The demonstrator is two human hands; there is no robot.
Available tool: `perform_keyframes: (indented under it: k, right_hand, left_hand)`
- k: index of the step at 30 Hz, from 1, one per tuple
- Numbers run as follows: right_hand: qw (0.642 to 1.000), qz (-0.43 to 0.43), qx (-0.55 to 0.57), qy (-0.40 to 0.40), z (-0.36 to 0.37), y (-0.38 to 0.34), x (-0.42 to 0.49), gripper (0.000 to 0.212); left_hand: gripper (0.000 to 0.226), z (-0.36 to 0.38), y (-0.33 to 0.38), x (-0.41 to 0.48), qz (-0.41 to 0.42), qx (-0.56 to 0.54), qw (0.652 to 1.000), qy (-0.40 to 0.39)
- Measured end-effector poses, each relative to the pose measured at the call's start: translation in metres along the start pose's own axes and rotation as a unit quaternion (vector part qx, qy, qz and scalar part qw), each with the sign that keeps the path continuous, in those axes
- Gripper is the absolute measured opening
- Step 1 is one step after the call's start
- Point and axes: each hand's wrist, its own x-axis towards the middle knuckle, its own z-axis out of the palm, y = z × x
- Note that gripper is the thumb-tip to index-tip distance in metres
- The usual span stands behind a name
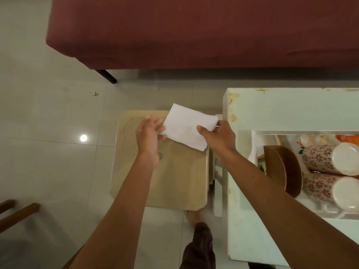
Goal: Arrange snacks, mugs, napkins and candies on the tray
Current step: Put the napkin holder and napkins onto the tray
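At frame centre the white folded paper napkin [189, 128] spans both hands lengthwise. The right hand [217, 136] pinches its right edge, nearer the white rectangular tray [253, 144] at right. The left hand's [148, 136] straight fingers touch its left edge.

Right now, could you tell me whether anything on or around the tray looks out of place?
The far floral mug and near floral mug lie on their sides in the tray, and the brown bowl stands on edge beside them.
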Motion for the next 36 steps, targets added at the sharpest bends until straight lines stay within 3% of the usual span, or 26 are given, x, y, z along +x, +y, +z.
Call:
perform_keyframes:
  k: [6,10,12,17,22,26,31,36]
  right_hand:
    - [0.999,-0.021,-0.034,0.016,0.010,0.006,0.005,0.041]
    - [0.991,-0.120,-0.049,0.037,0.004,-0.002,-0.010,0.016]
    - [0.985,-0.163,-0.048,0.025,-0.002,-0.010,-0.022,0.015]
    - [0.976,-0.214,-0.032,-0.005,-0.030,-0.022,-0.048,0.021]
    - [0.979,-0.198,0.040,-0.027,-0.075,-0.018,-0.066,0.028]
    - [0.984,-0.177,0.033,-0.012,-0.109,0.000,-0.069,0.033]
    - [0.985,-0.163,-0.040,0.028,-0.143,0.027,-0.069,0.053]
    - [0.964,-0.221,-0.099,0.108,-0.165,0.049,-0.079,0.041]
  left_hand:
    - [0.025,-0.011,0.001,0.011,-0.005,0.002,1.000,-0.028]
    - [0.019,-0.018,0.002,0.015,0.007,0.022,0.999,-0.033]
    - [0.017,-0.020,0.002,0.014,0.018,0.022,0.999,-0.040]
    - [0.048,-0.022,-0.006,0.001,0.067,0.059,0.988,-0.127]
    - [0.072,-0.005,-0.016,-0.025,0.067,0.054,0.972,-0.218]
    - [0.056,0.015,-0.029,-0.054,0.040,0.040,0.961,-0.270]
    - [0.038,0.052,-0.052,-0.100,0.073,0.096,0.976,-0.180]
    - [0.022,0.082,-0.077,-0.138,0.108,0.095,0.979,-0.141]
